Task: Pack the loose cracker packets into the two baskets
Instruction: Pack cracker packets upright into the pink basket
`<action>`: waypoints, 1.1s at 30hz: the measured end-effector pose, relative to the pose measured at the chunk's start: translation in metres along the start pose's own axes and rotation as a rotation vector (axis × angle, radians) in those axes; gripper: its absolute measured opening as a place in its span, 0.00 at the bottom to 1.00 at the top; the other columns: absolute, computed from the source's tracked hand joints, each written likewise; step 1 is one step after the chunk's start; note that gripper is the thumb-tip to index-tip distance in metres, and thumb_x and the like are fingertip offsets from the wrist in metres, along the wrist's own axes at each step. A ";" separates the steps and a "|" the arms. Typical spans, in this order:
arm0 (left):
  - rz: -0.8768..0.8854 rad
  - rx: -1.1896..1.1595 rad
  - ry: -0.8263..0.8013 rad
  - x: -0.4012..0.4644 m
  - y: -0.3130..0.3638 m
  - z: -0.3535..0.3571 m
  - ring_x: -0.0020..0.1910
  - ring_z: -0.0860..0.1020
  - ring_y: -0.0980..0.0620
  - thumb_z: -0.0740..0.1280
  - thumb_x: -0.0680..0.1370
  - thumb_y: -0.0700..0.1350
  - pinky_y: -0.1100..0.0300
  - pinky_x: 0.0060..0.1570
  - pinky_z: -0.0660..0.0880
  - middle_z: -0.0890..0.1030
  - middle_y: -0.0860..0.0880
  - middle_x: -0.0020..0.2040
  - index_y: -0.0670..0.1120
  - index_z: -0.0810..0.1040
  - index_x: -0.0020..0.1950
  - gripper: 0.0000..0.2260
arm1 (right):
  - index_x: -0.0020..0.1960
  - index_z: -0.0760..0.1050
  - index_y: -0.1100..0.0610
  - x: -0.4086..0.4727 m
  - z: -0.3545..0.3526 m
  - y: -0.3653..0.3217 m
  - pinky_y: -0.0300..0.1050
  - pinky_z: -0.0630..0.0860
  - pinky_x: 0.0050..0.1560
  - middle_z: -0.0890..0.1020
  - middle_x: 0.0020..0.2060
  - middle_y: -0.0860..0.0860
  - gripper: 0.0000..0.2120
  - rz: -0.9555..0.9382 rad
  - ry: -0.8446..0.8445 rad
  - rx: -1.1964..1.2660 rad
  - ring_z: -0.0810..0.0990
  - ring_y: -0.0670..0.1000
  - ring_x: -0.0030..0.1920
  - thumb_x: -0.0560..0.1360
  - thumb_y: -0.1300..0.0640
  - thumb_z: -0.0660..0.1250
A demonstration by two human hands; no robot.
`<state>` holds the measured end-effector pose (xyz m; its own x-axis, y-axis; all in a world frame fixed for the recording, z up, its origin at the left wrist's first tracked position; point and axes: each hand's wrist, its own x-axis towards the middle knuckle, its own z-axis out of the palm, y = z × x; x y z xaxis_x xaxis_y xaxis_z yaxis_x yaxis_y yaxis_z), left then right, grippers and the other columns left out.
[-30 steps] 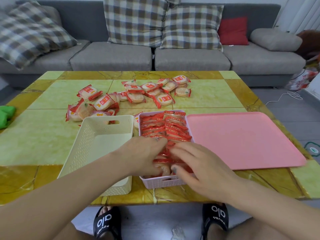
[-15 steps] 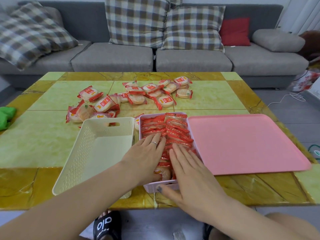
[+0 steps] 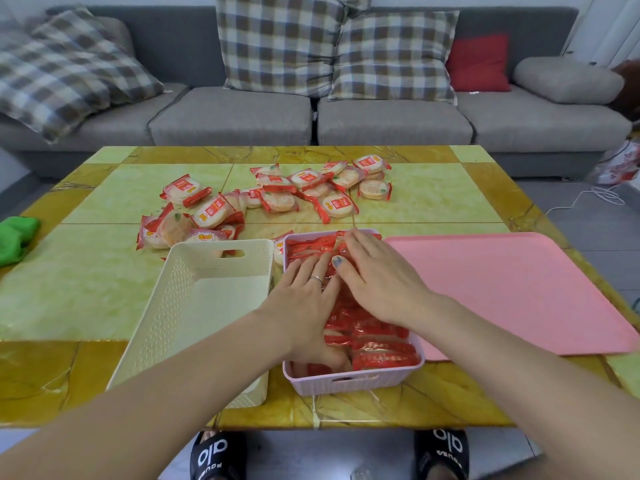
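1. While both hands lie flat in the pink basket (image 3: 353, 381), nearest the person, neither grips anything: the left hand (image 3: 308, 306) rests palm down with fingers together on the near and middle rows, and the right hand (image 3: 377, 282) presses farther in, fingers spread a little toward the far wall.
2. Packed cracker packets (image 3: 381, 355) stand on edge in that basket, their long axes running left to right across it, row behind row along the basket's near-to-far length; it looks close to full.
3. Just beside it on the left, touching or nearly so, the cream basket (image 3: 194, 306) appears empty, with its long axis also running away from the person.
4. To the right of the pink basket lies a pink tray (image 3: 512, 292), bare.
5. Beyond both baskets, the loose packets (image 3: 277, 199) lie flat and scattered on the table (image 3: 69, 289), pointing every way, in a left cluster behind the cream basket and a right cluster farther back.
6. My reading: the coming move turns on reaching forward past the baskets' far walls; the left hand is nearer the left cluster, and its packets would drop most directly into the cream basket.
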<state>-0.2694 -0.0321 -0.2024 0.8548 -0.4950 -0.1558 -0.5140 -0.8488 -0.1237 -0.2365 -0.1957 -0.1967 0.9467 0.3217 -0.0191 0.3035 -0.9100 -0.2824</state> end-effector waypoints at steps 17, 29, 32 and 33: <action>-0.005 -0.096 0.046 -0.002 -0.014 0.010 0.81 0.42 0.42 0.61 0.60 0.81 0.45 0.79 0.45 0.43 0.43 0.82 0.48 0.40 0.82 0.63 | 0.83 0.53 0.56 0.021 0.028 0.003 0.51 0.45 0.81 0.54 0.82 0.51 0.35 0.030 0.004 -0.038 0.49 0.49 0.82 0.83 0.38 0.37; -0.010 -0.360 -0.259 0.011 -0.036 -0.033 0.78 0.55 0.43 0.69 0.64 0.76 0.44 0.77 0.58 0.55 0.46 0.80 0.51 0.48 0.81 0.56 | 0.68 0.74 0.54 0.032 -0.003 0.005 0.54 0.72 0.64 0.78 0.66 0.51 0.23 0.058 0.094 0.157 0.75 0.55 0.67 0.84 0.42 0.51; -0.106 -0.598 -0.088 0.040 -0.066 -0.060 0.61 0.74 0.48 0.71 0.73 0.65 0.47 0.62 0.75 0.72 0.49 0.64 0.50 0.67 0.65 0.30 | 0.68 0.74 0.57 0.058 -0.026 0.019 0.53 0.75 0.59 0.79 0.63 0.54 0.19 0.135 0.227 0.263 0.78 0.57 0.62 0.82 0.49 0.60; -0.139 -0.609 -0.009 0.055 -0.078 -0.066 0.57 0.76 0.49 0.70 0.75 0.61 0.49 0.58 0.77 0.75 0.49 0.61 0.49 0.69 0.61 0.23 | 0.69 0.74 0.58 0.070 -0.032 0.026 0.52 0.76 0.58 0.79 0.63 0.55 0.19 0.175 0.217 0.288 0.78 0.57 0.62 0.82 0.50 0.61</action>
<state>-0.1778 -0.0058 -0.1365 0.9090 -0.3725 -0.1871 -0.2624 -0.8601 0.4374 -0.1594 -0.2051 -0.1743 0.9916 0.0776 0.1037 0.1222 -0.8256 -0.5509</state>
